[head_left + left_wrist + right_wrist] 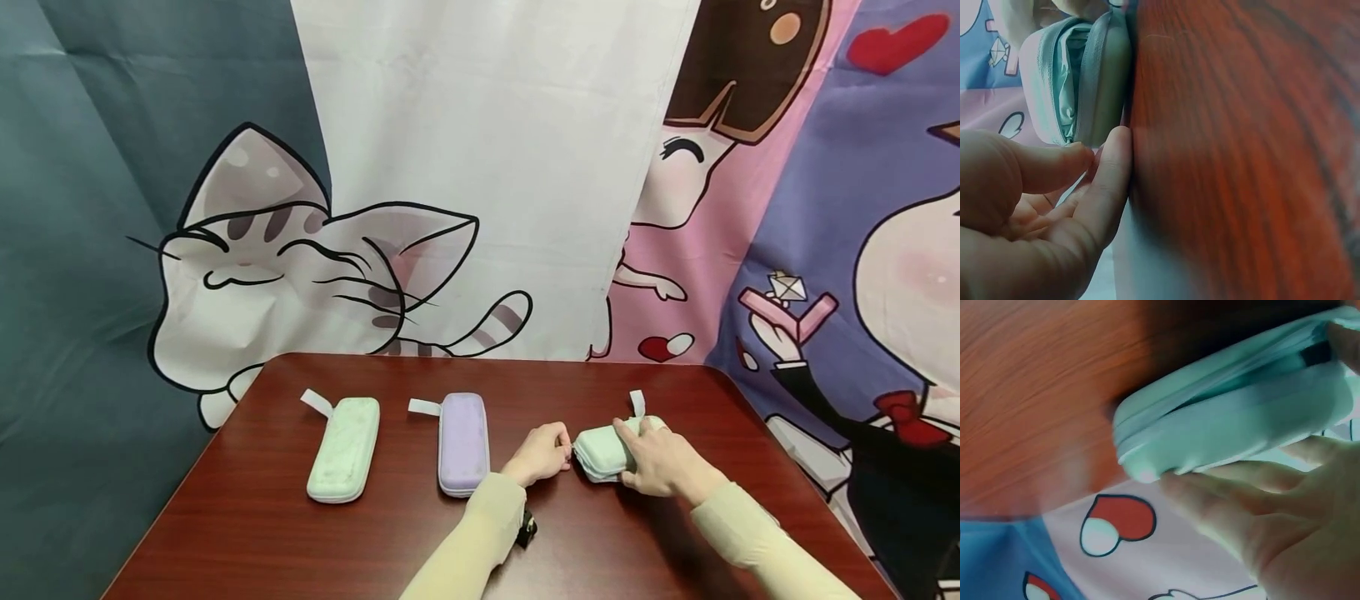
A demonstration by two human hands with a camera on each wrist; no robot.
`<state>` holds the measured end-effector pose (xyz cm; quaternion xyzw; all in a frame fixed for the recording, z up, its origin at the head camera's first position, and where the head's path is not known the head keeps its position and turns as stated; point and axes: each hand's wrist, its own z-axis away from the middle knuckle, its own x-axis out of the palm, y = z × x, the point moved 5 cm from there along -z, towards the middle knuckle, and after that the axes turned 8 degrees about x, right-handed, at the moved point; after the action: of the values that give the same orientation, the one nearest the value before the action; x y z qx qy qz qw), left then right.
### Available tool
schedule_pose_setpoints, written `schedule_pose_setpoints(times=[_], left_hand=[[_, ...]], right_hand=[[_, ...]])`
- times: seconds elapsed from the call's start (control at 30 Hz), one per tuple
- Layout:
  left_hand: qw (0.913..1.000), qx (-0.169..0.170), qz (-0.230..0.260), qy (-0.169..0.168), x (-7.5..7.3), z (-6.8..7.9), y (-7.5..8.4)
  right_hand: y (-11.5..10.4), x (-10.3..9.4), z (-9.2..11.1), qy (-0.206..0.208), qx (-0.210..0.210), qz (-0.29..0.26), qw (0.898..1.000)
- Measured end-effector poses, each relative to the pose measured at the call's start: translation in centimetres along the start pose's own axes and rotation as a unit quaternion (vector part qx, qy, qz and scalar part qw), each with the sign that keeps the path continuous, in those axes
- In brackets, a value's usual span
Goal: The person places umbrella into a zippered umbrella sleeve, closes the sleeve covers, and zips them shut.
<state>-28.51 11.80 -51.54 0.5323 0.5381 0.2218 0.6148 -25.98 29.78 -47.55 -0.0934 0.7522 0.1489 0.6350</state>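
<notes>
A mint-green zip case [600, 454] lies on the right part of the table, with a pale strap at its far end. Its zip is partly undone, and the left wrist view shows light inner lining [1070, 75] between the two zip edges. My right hand [663, 460] holds the case from above, thumb on the near side and fingers over the top. At the case's left corner, my left hand [542, 454] pinches the zipper pull between thumb and index finger; the pull is mostly hidden by the fingertips [1116, 140].
A purple case [463, 442] lies left of my left hand, its strap pointing left. Farther left is another green case [345, 450], also with a strap. The brown wooden table [262, 533] ends at a cartoon-printed cloth [495, 167] behind.
</notes>
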Motion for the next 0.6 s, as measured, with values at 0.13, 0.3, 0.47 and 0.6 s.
schedule_pose_setpoints(times=[0.13,0.3,0.47,0.6], left_hand=[[1.0000,-0.005,0.003,0.002,0.1,0.0,0.0],[1.0000,-0.008,0.004,0.001,0.3,0.0,0.0],[0.9999,-0.007,0.015,0.001,0.4,0.0,-0.1],[0.9994,-0.010,0.033,0.009,0.1,-0.1,-0.4]], right_hand=[[-1.0,-0.1,0.2,-0.059,0.056,-0.014,0.997],[-2.5,0.0,-0.1,-0.056,0.076,-0.040,0.995],[-3.5,0.6,-0.3,-0.014,0.064,-0.037,0.997],[-3.6,1.1,-0.6,0.008,0.080,-0.038,0.996]])
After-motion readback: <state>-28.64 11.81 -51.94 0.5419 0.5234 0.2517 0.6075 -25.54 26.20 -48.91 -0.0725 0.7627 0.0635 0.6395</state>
